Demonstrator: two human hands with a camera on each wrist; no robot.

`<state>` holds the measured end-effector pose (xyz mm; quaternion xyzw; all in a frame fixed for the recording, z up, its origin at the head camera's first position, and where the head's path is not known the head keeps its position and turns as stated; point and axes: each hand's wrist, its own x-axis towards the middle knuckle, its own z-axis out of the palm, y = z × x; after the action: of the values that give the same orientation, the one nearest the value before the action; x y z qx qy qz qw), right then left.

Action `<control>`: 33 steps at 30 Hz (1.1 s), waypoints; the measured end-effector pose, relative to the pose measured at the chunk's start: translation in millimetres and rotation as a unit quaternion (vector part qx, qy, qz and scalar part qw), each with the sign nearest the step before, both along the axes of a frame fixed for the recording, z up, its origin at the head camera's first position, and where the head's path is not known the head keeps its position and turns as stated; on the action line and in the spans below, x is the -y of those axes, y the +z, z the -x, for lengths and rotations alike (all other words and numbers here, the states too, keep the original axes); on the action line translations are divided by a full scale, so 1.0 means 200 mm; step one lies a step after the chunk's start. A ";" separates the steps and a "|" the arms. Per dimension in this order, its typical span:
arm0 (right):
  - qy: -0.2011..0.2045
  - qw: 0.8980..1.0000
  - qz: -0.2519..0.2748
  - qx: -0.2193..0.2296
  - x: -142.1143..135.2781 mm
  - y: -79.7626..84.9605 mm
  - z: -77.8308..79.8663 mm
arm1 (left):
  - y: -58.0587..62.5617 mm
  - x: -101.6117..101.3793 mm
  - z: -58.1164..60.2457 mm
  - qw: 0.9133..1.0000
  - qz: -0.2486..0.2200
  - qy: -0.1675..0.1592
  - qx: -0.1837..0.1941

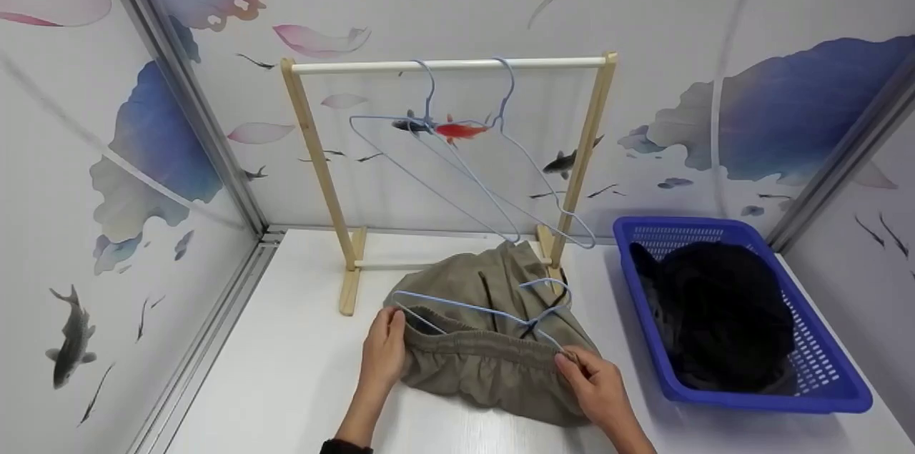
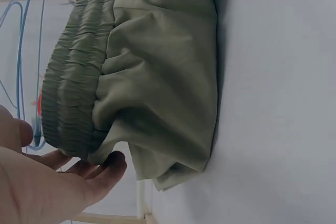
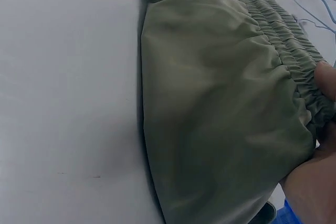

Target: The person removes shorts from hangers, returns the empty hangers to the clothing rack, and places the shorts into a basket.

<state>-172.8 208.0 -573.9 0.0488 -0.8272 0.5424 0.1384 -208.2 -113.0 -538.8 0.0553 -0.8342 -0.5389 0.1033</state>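
Observation:
Olive pants [image 1: 493, 386] with a gathered elastic waistband lie bunched on the white table. A light blue wire hanger [image 1: 457, 302] lies over their waist opening, its hook toward the rack and its lower bar running down inside the waistband. My left hand [image 1: 384, 347] holds the left end of the waistband, beside the hanger's left corner; in the left wrist view its fingers [image 2: 107, 174] curl under the fabric. At the other end, my right hand [image 1: 597, 382] pinches the waistband between thumb and fingers, right by the hanger's right arm. Dark cords hang near the hanger's neck.
Behind the pants stands a wooden rack [image 1: 314, 146] with a white rail [image 1: 357, 68]. Two blue wire hangers [image 1: 431, 93] hang from it, overlapping. A blue plastic basket [image 1: 758, 400] with dark clothing [image 1: 729, 318] is at the right. Printed panels enclose the table.

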 end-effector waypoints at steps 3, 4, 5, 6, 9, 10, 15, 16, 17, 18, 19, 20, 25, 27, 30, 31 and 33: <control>0.002 1.000 -0.004 -0.001 0.00 0.02 0.00 | 0.02 -0.01 0.00 0.999 0.031 0.006 -0.029; 0.003 1.000 -0.006 -0.003 0.00 0.02 0.00 | 0.03 -0.02 0.00 0.998 0.046 0.008 -0.041; 0.005 1.000 -0.008 -0.005 0.00 0.03 0.00 | 0.03 -0.03 0.00 0.996 0.064 0.008 -0.057; 0.007 1.000 -0.010 -0.009 0.00 0.03 0.00 | 0.04 -0.04 0.00 0.993 0.086 0.008 -0.077; 0.014 0.999 -0.017 -0.034 0.00 0.04 0.01 | 0.07 -0.07 0.01 0.974 0.164 0.004 -0.156; 0.016 0.999 -0.021 -0.044 0.00 0.04 0.01 | 0.08 -0.08 0.01 0.965 0.189 -0.002 -0.180; 0.034 0.997 -0.042 -0.061 0.00 0.05 0.02 | 0.11 -0.13 0.03 0.929 0.268 -0.063 -0.247; 0.037 0.997 -0.044 -0.056 0.00 0.06 0.02 | 0.12 -0.13 0.03 0.924 0.276 -0.078 -0.253; 0.039 0.997 -0.046 -0.049 0.00 0.07 0.02 | 0.11 -0.14 0.03 0.919 0.284 -0.092 -0.257; 0.040 0.997 -0.048 -0.042 0.00 0.07 0.02 | 0.11 -0.14 0.03 0.914 0.294 -0.104 -0.261; 0.040 0.997 -0.050 -0.038 0.00 0.08 0.02 | 0.11 -0.14 0.03 0.909 0.301 -0.116 -0.264; 0.040 0.997 -0.053 -0.036 0.01 0.09 0.02 | 0.11 -0.15 0.04 0.905 0.307 -0.127 -0.267; 0.047 0.995 -0.075 -0.053 0.02 0.12 0.02 | 0.10 -0.17 0.04 0.890 0.329 -0.160 -0.271; 0.052 0.994 -0.081 -0.057 0.02 0.12 0.03 | 0.10 -0.18 0.05 0.888 0.335 -0.165 -0.270; 0.058 0.993 -0.086 -0.048 0.03 0.13 0.02 | 0.09 -0.19 0.05 0.884 0.339 -0.169 -0.276; 0.059 0.993 -0.089 -0.045 0.03 0.14 0.02 | 0.09 -0.19 0.06 0.883 0.338 -0.170 -0.279; 0.060 0.993 -0.093 -0.043 0.03 0.14 0.02 | 0.08 -0.20 0.06 0.881 0.334 -0.172 -0.287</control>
<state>-177.7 201.6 -546.4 0.1337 -0.8632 0.4676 0.1358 -220.2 -73.7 -523.3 -0.2835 -0.8951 -0.2297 0.2561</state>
